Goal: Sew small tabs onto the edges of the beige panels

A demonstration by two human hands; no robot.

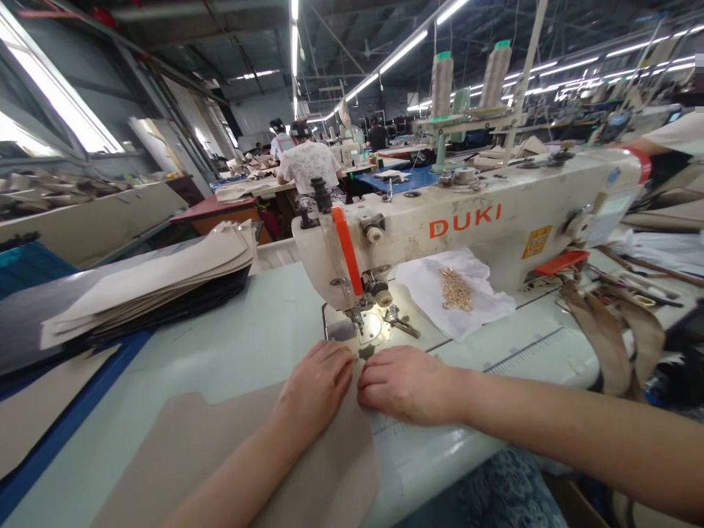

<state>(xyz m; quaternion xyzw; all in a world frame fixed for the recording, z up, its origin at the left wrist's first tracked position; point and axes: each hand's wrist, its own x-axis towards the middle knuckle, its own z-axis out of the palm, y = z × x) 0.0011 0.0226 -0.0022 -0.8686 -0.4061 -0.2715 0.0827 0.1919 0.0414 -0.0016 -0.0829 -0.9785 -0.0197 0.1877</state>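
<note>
A beige fabric panel [220,447] lies flat on the pale sewing table [264,330], its far end just in front of the needle of a white DUKI sewing machine [467,220]. My left hand [316,385] presses on the panel's far end, fingers curled down. My right hand [404,383] rests beside it with fingers bent, pinching the panel's right edge close to the presser foot [357,323].
A stack of beige and dark cut pieces [159,286] sits at the left. White paper holding several small gold metal parts [455,290] lies under the machine arm. Tan straps [610,330] hang at the right. Thread cones [441,81] stand behind. Other workers sit further back.
</note>
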